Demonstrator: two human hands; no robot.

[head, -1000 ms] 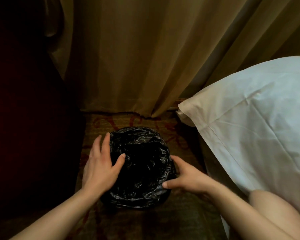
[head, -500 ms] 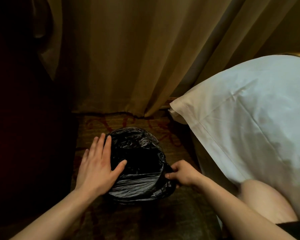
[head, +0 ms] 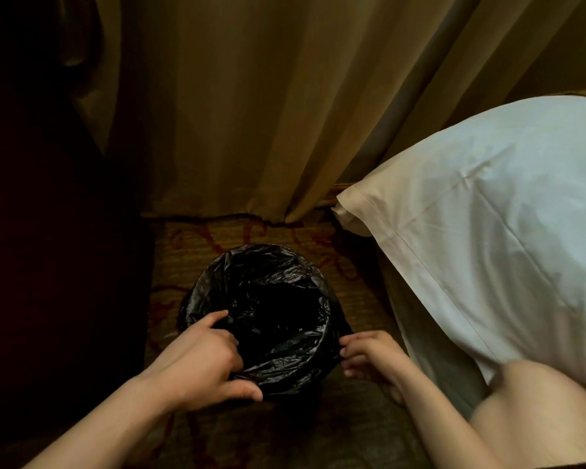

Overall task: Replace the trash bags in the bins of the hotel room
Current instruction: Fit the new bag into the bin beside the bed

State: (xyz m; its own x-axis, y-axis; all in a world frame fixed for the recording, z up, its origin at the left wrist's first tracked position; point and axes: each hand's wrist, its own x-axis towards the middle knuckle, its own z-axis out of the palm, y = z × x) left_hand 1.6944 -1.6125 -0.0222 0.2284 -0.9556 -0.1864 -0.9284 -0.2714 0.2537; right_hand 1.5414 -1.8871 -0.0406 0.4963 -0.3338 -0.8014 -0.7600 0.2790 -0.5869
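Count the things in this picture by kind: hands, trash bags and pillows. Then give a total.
Hands: 2 (left hand, right hand)
Trash bags: 1 (black trash bag)
Pillows: 1 (white pillow)
Total: 4

Hands regrip the trash bag [head: 278, 299]
The left hand [head: 203, 363], earlier flat on its left side, now grips the near rim; the right hand [head: 369, 357] pinches lower at the right edge.

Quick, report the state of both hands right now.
Left hand: closed, fingers curled over the near left edge of the black trash bag, gripping it.
Right hand: closed, fingertips pinching the bag's right edge.
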